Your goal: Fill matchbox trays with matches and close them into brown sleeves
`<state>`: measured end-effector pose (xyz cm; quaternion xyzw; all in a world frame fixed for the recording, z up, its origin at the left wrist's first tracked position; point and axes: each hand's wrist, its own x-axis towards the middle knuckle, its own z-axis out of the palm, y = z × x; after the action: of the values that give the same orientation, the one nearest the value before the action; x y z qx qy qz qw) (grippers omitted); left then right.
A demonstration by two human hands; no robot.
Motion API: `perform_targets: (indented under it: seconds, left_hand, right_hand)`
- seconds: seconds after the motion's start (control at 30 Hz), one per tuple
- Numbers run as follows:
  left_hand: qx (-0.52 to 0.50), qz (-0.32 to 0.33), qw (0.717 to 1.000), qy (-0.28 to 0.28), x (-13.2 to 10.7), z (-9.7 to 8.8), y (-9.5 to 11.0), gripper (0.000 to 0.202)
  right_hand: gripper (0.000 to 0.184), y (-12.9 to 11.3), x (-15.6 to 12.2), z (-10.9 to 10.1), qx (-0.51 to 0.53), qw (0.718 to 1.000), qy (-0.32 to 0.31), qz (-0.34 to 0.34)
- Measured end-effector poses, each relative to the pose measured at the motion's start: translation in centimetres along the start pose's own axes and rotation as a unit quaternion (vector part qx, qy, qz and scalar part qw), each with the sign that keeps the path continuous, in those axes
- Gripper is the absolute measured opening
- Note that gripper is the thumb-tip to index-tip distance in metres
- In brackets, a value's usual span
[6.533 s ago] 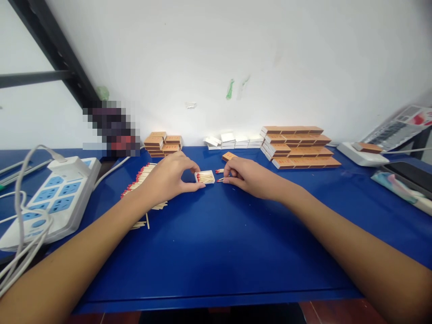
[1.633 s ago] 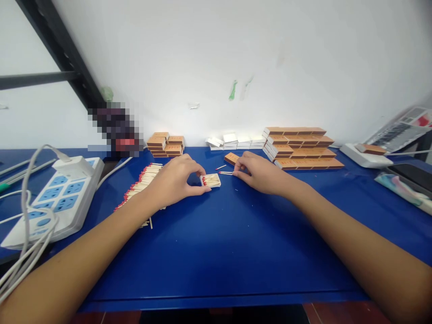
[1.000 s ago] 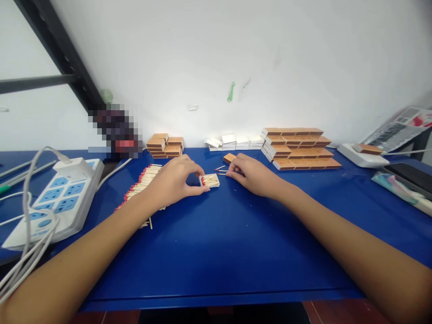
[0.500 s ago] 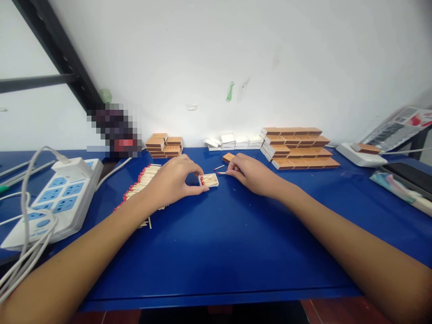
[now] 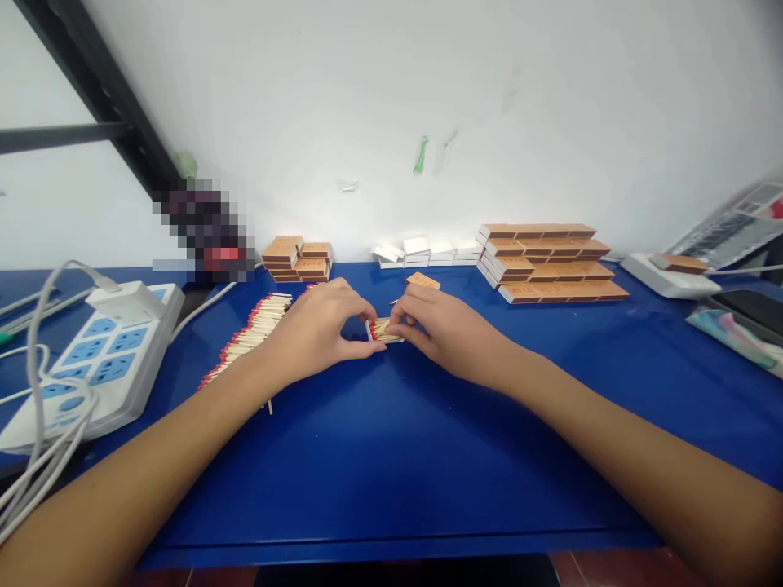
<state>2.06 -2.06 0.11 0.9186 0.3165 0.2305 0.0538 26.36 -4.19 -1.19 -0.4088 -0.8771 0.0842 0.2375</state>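
Observation:
My left hand [image 5: 333, 326] grips the left end of a small white matchbox tray [image 5: 369, 332] between thumb and forefinger. Inside the tray lie red-tipped matches [image 5: 382, 328], their heads toward the left. My right hand [image 5: 437, 326] is closed in a pinch over the tray's right part, holding a match whose length blends with those in the tray. Just behind my right fingers rests an orange matchbox sleeve [image 5: 422, 281], and a loose match [image 5: 393, 302] shows partly beside it. Under and beside my left forearm spreads a heap of matches [image 5: 254, 334].
Stacked orange matchboxes stand at back left [image 5: 297, 261] and in a stepped pile at back right [image 5: 544, 269]. White trays [image 5: 428, 251] sit between them by the wall. A power strip [image 5: 103, 359] with cables lies left; a white box [image 5: 664, 277] and phone [image 5: 752, 314] are right.
My right hand has moved left with the match, from beside the tray to over it. My left hand keeps its grip on the tray. The view has shifted slightly.

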Motion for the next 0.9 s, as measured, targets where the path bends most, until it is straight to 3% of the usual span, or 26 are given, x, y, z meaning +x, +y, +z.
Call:
perform_targets:
  seconds: [0.13, 0.2, 0.27, 0.43, 0.6, 0.73, 0.83, 0.9]
  left_hand:
    - [0.001, -0.014, 1.000, -0.002, 0.0, 0.0, -0.1, 0.025]
    - [-0.002, -0.022, 1.000, -0.004, 0.0, 0.0, -0.1, 0.026]
    - [-0.005, -0.028, 1.000, -0.005, 0.0, 0.0, -0.2, 0.027]
    - [0.000, -0.034, 0.999, 0.003, 0.1, 0.0, -1.0, 0.027]
    - [0.011, -0.022, 0.999, 0.023, 0.2, -0.6, -1.8, 0.026]
    - [0.029, -0.037, 0.996, 0.071, 0.5, -1.9, -2.5, 0.029]
    - [0.038, -0.057, 0.992, 0.102, 0.5, -2.7, -3.4, 0.029]
    - [0.037, -0.059, 0.993, 0.099, 0.4, -2.9, -3.9, 0.028]
  right_hand:
    - [0.009, 1.6, 0.1, 0.1, -0.010, 0.999, 0.046, 0.006]
    - [0.016, 2.6, 0.3, 0.3, -0.031, 0.998, 0.059, 0.006]
    - [0.023, 3.5, 0.6, 0.6, -0.059, 0.997, 0.051, 0.009]
    - [0.013, 4.4, 1.5, 0.9, -0.089, 0.994, 0.003, 0.057]
    - [0.017, 4.6, 1.4, 0.1, -0.074, 0.995, -0.021, 0.061]
    - [0.015, 2.9, 1.0, -0.6, -0.008, 0.998, -0.002, 0.064]
    - [0.013, -0.4, 0.6, -0.2, 0.082, 0.992, -0.046, 0.086]
    - [0.011, -2.7, 0.5, 0.7, 0.111, 0.990, -0.064, 0.051]
